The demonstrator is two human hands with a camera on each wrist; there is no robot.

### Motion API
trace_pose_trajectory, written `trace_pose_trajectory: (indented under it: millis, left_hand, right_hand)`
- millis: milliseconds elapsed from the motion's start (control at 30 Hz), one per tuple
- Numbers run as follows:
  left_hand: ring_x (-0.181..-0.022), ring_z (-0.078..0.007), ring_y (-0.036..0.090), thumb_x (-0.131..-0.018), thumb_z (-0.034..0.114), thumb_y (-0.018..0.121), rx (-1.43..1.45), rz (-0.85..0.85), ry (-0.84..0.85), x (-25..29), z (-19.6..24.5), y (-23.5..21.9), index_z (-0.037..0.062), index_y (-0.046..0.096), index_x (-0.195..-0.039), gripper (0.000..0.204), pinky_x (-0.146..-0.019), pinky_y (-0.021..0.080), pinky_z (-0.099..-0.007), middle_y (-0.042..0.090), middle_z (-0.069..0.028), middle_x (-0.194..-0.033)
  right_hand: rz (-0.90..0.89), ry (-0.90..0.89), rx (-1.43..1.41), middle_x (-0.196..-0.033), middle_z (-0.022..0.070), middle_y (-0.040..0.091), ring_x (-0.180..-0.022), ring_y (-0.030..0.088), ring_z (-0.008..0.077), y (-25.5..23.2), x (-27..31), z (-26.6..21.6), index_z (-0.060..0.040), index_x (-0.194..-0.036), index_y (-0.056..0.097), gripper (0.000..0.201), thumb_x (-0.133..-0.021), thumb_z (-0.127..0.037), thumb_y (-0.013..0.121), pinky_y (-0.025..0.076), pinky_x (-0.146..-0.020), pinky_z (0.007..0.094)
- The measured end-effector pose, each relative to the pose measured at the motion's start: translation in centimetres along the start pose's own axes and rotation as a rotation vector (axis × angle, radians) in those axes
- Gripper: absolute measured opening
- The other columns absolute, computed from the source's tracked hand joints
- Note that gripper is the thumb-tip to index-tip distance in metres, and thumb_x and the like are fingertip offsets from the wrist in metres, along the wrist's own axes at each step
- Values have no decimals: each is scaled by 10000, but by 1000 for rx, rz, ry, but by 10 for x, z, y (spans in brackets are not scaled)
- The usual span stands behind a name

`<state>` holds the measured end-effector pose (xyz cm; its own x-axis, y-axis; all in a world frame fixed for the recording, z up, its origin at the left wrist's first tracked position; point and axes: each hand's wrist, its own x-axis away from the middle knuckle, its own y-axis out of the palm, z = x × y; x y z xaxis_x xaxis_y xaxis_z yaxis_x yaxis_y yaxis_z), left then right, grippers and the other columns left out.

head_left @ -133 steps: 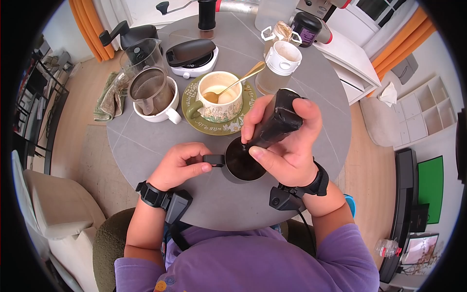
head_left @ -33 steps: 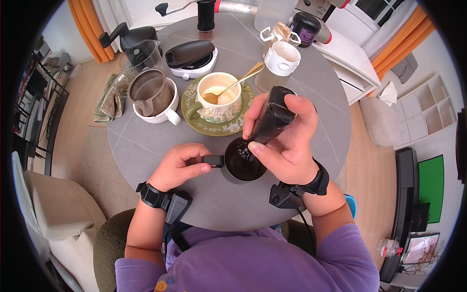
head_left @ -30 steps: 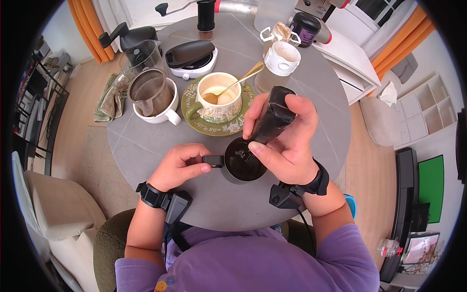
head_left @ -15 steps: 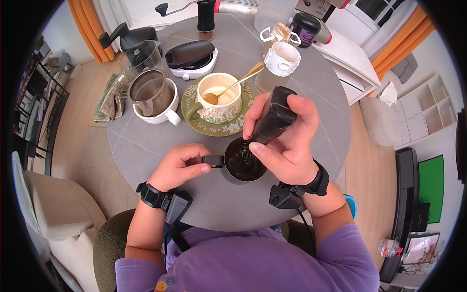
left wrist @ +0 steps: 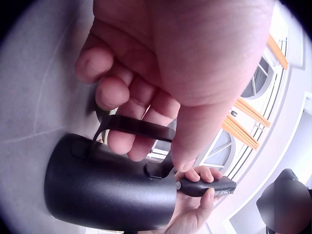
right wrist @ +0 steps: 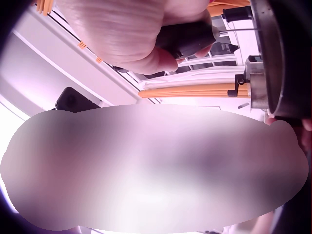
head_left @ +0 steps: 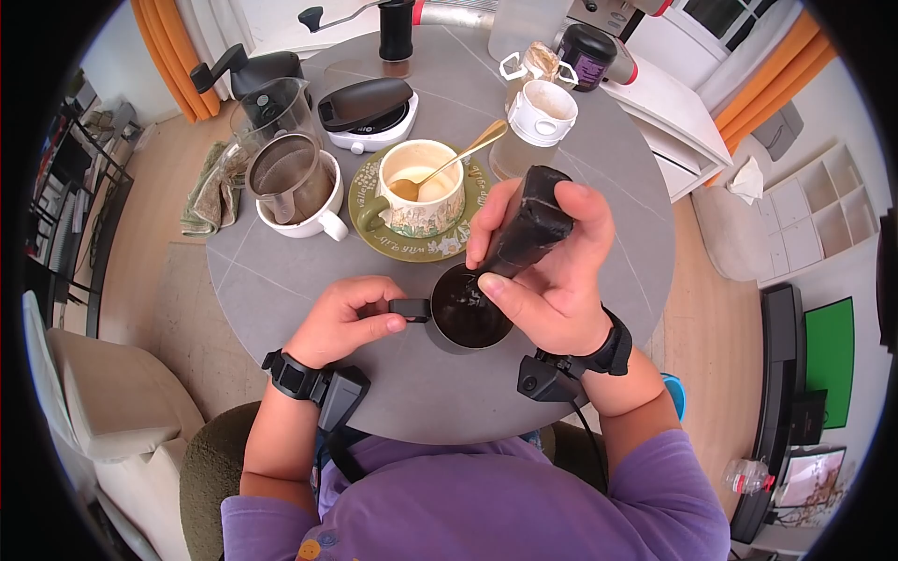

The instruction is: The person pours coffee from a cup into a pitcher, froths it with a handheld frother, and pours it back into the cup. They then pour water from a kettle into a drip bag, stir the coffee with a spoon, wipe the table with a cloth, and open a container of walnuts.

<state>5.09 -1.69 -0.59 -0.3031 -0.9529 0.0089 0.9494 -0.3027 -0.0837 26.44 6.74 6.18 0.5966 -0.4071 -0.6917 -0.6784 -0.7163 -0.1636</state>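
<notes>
My left hand [head_left: 341,318] holds the handle [left wrist: 141,126] of a black metal milk pitcher [left wrist: 112,187], its fingers passed through the loop and the thumb lying against it. The pitcher stands upright on the grey table. My right hand [head_left: 566,290] grips a black handheld milk frother [head_left: 526,224], tilted over the pitcher. In the right wrist view its thin metal shaft [right wrist: 239,30] reaches in past the rim; the whisk end is hidden. Bright glints show on the dark surface inside the pitcher.
Behind the pitcher, a patterned cup [head_left: 426,210] with a gold spoon [head_left: 477,140] stands on a green saucer [head_left: 402,245]. A white cup [head_left: 332,221] bearing a filter is at left. Further back are a white scale [head_left: 398,126], a lidded jar [head_left: 524,154] and a hand grinder [head_left: 397,33].
Since the oldest frame, the frother's top has shifted slightly left, uncovering more of the pitcher's mouth. The glints inside keep changing shape. My left hand and the pitcher stay in place.
</notes>
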Motion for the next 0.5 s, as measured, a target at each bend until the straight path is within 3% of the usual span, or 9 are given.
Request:
trace_pose_trajectory:
  millis: [500]
  left_hand:
    - [-733, -105, 568, -795, 243, 642, -1, 0, -5, 0, 1, 0, -26, 553, -902, 303, -649, 439, -219, 552, -44, -832]
  right_hand:
    - [-14, -3, -33, -1040, 158, 400, -841, 498, 195, 1, 0, 1, -323, -1309, 135, 827, -724, 100, 540, 456, -702, 325]
